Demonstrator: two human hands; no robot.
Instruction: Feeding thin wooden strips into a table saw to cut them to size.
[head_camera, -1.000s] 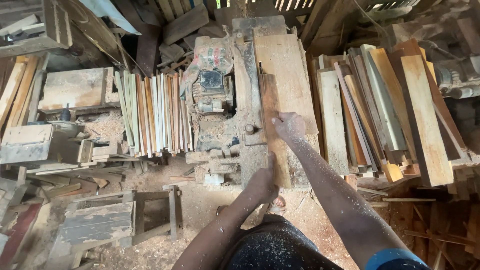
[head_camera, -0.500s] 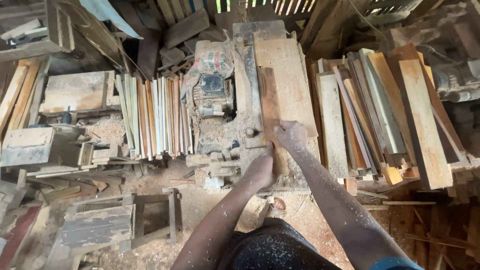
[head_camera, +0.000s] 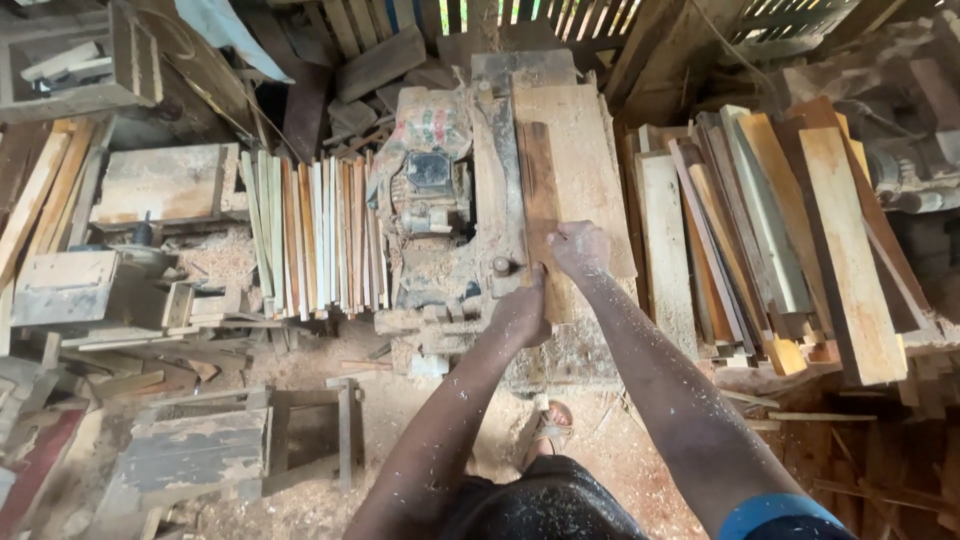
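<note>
A narrow brown wooden plank (head_camera: 540, 190) lies lengthwise on the dusty saw table (head_camera: 590, 170). My right hand (head_camera: 578, 247) presses down on the plank's near part with fingers curled. Beside it, my left hand (head_camera: 522, 312) rests on the plank's near end at the table's front edge. Both forearms are flecked with sawdust. A grimy motor (head_camera: 432, 185) sits just left of the table.
Thin wooden strips (head_camera: 310, 235) stand in a row left of the motor. Stacked boards (head_camera: 790, 230) lean at the right. A small wooden stool (head_camera: 215, 445) stands at lower left. Sawdust covers the floor, and my sandalled foot (head_camera: 548, 425) shows below the table.
Both hands have slid a little toward me along the plank, and the view has shifted slightly upward.
</note>
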